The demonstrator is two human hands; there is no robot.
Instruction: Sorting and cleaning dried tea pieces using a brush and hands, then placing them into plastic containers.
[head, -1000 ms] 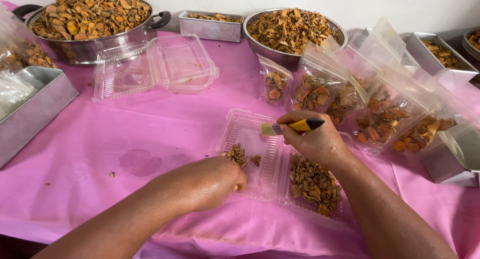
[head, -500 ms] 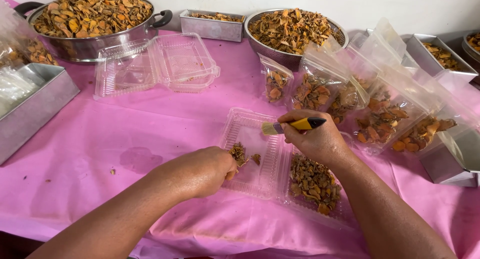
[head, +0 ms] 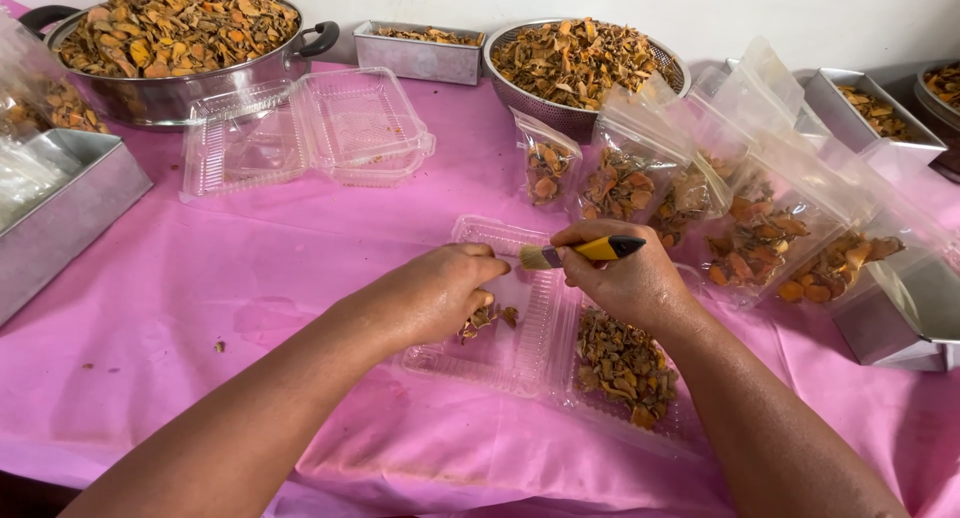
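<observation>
Under the right hand (head: 625, 278) gripping a brush (head: 585, 251): best short sweeps toward chips (head: 482, 320) pinched by left hand (head: 430, 293), steadying clamshell (head: 520, 353).

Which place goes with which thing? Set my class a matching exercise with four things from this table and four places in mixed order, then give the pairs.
Things
1. brush
2. large pot
3. empty open clamshell box
4. colander

Places
A. far left of the table, heaped with dried pieces
B. in the right hand
C. far middle, behind the filled bags
D. just in front of the pot

Pairs: 1-B, 2-A, 3-D, 4-C
</observation>
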